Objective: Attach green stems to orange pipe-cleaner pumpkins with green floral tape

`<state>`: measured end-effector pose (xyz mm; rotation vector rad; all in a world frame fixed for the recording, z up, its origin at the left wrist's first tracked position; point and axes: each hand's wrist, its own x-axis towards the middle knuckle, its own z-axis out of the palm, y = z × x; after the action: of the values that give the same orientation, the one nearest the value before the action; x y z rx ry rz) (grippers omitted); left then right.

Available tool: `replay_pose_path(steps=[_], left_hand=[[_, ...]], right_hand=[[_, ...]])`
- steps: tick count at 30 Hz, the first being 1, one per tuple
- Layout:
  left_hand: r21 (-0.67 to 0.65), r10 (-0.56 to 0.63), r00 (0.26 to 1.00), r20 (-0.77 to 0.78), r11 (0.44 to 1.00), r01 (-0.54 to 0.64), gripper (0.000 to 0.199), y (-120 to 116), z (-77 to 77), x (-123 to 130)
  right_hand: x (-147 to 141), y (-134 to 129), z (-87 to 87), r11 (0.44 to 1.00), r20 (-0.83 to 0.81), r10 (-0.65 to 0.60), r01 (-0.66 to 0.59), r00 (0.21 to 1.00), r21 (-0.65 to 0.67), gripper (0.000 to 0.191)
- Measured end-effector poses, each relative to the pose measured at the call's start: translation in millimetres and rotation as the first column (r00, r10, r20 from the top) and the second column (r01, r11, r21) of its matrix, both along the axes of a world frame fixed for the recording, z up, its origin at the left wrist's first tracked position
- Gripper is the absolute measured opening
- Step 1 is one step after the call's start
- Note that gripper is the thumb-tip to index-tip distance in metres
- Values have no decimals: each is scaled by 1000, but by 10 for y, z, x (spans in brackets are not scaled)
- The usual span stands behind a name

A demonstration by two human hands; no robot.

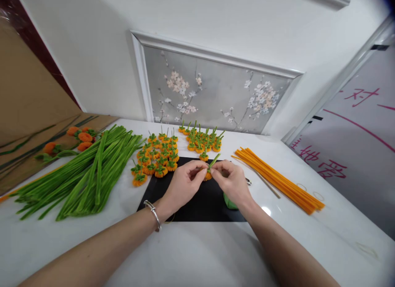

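Note:
Over the black mat [191,204], both hands meet at a small orange pipe-cleaner piece [208,176] with a green top and a green stem pointing up to the right. My left hand [187,182], with a silver bangle at its wrist, pinches the piece from the left. From the right, my right hand [231,182] pinches it near the base of the stem. Fingers hide part of the piece. A green object [230,202] lies partly hidden below my right hand.
Finished-looking orange and green pieces [160,171] stand in two groups behind the mat. Green pipe cleaners [98,171] lie left, orange ones [277,180] right, beside a thin stick [268,185]. Orange flowers [84,137] rest at the far left, near brown cardboard.

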<state>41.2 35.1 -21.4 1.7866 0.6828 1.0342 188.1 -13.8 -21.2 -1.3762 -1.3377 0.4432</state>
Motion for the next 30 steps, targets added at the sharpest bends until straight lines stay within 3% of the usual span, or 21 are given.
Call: replay_pose_path(steps=[5, 9, 16, 22, 30], left_hand=[[1, 57, 998, -9, 998, -57, 16, -2, 21, -5], [78, 91, 996, -23, 993, -89, 15, 19, 19, -7], [151, 2, 998, -66, 989, 8, 16, 47, 55, -39], [38, -119, 990, -79, 992, 123, 10, 123, 131, -47], [-120, -157, 986, -53, 981, 150, 4, 127, 174, -32]], right_hand=[[-24, -33, 31, 997, 115, -15, 6, 993, 70, 11], [-27, -48, 39, 995, 196, -17, -4, 980, 103, 12], [-26, -45, 22, 990, 296, -21, -22, 955, 139, 14], [23, -78, 90, 983, 402, 50, -116, 914, 141, 17], [160, -86, 162, 981, 460, 152, -190, 875, 37, 15]])
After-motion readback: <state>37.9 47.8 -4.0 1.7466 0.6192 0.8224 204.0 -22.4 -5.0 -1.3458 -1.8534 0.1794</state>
